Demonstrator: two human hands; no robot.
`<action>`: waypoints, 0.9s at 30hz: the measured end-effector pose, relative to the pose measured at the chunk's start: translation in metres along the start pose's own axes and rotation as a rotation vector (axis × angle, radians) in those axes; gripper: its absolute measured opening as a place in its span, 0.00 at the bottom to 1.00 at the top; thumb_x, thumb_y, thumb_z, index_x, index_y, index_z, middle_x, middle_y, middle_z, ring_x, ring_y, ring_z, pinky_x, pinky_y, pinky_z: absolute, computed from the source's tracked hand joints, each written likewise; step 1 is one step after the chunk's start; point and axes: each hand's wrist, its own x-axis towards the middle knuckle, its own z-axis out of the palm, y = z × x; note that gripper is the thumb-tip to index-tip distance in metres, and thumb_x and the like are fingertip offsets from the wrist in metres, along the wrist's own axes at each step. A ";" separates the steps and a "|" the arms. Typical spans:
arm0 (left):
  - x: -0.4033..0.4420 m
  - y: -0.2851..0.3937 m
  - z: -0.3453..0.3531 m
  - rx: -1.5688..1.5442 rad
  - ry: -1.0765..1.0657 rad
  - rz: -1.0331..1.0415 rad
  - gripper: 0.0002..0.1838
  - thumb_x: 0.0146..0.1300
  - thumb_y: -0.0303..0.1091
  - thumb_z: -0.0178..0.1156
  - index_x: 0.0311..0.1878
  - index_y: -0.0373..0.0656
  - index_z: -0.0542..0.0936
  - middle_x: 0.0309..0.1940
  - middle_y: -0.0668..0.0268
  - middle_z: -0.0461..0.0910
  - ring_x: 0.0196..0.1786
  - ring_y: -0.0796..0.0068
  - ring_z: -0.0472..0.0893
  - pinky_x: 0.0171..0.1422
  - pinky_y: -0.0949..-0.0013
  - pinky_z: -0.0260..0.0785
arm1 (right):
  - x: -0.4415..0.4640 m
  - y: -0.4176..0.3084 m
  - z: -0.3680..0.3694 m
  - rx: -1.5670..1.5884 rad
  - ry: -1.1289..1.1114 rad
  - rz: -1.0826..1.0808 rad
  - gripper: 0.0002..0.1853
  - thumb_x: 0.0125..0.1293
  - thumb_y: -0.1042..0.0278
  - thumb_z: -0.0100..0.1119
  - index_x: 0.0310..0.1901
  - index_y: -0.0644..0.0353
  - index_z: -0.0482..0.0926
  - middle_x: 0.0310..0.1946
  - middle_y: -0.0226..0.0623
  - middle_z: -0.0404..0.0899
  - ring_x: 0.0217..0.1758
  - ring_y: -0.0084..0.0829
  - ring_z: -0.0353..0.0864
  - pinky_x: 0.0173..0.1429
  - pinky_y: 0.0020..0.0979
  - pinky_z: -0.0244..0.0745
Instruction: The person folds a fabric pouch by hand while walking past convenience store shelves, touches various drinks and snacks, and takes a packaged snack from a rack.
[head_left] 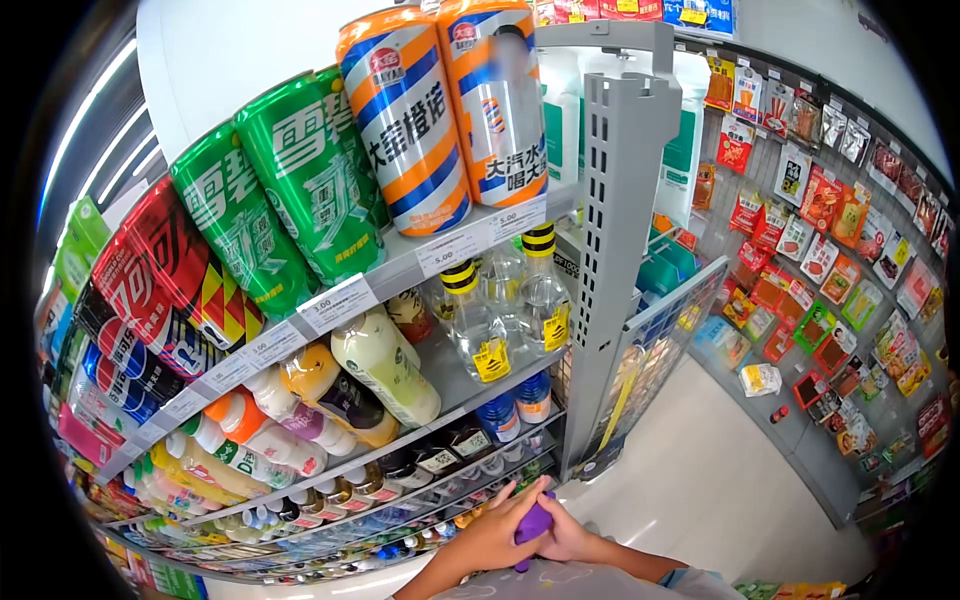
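Observation:
Both hands meet low in the view, in front of the body. My left hand and my right hand are pressed together around a purple object, whose full shape the fingers hide. Which hand bears it more cannot be made out. Beyond them rises a drinks shelf. Its top row holds red cans, green cans and orange, white and blue striped cans. Clear bottles with black and yellow caps and a pale green bottle stand on the level below.
A grey perforated post with a wire mesh panel ends the shelf. Across the pale floor, at the right, hangs a wall of packaged snacks. White price labels line the shelf edge.

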 end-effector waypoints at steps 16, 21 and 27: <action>0.076 0.146 -0.103 0.749 0.613 0.289 0.23 0.55 0.18 0.60 0.57 0.38 0.80 0.53 0.55 0.82 0.53 0.54 0.81 0.58 0.57 0.73 | -0.094 -0.072 -0.040 0.227 0.044 -0.068 0.28 0.71 0.39 0.47 0.54 0.57 0.77 0.43 0.44 0.82 0.48 0.48 0.84 0.62 0.57 0.73; 0.117 0.207 -0.142 0.473 0.875 0.154 0.34 0.63 0.21 0.59 0.72 0.40 0.61 0.35 0.64 0.82 0.27 0.79 0.77 0.32 0.73 0.67 | -0.107 -0.095 -0.049 0.289 0.129 -0.034 0.26 0.66 0.37 0.47 0.46 0.53 0.81 0.40 0.41 0.82 0.46 0.58 0.82 0.47 0.60 0.75; 0.158 0.225 -0.156 0.861 1.061 0.016 0.32 0.65 0.26 0.57 0.73 0.45 0.62 0.21 0.68 0.79 0.19 0.69 0.80 0.26 0.63 0.70 | -0.104 -0.097 -0.074 0.242 0.049 -0.043 0.26 0.67 0.38 0.45 0.46 0.53 0.81 0.36 0.39 0.82 0.44 0.54 0.82 0.46 0.58 0.77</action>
